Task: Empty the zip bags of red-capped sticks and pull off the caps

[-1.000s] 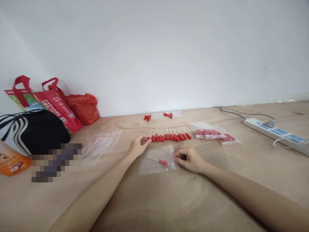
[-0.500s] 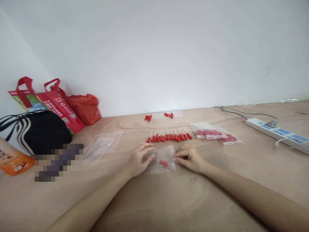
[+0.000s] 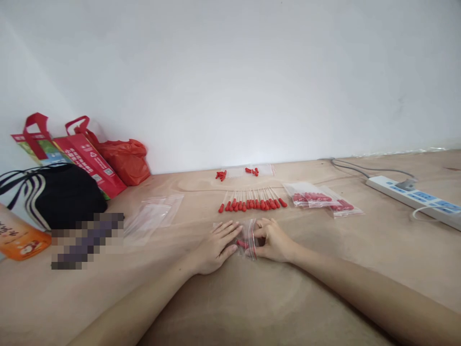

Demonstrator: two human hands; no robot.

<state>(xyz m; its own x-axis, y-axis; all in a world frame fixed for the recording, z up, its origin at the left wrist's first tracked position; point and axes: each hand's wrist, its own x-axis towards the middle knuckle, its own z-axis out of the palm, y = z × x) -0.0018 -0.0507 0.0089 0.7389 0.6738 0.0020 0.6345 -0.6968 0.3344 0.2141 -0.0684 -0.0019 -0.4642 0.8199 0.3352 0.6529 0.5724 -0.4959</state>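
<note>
A clear zip bag [image 3: 245, 229] with a red zip line lies on the table in front of me, a red-bulbed dropper [image 3: 242, 244] inside it. My left hand [image 3: 218, 246] lies flat over the bag's left part, fingers stretched out. With fingers bent, my right hand [image 3: 272, 241] grips the bag near its zip end; part of that grip is hidden. Just beyond both hands, several glass droppers [image 3: 252, 205] with red rubber bulbs form a row, tips pointing away.
Filled zip bags [image 3: 312, 198] lie to the right, flat bags [image 3: 154, 214] to the left. Loose red bulbs [image 3: 221, 176] sit near the wall. A power strip [image 3: 414, 194] stands far right; a black drawstring bag [image 3: 72, 197] and red carrier bags [image 3: 126, 161] are at left.
My left hand has flattened further onto the bag. My right hand has moved left with the zip end, and the bag now looks bunched between my hands.
</note>
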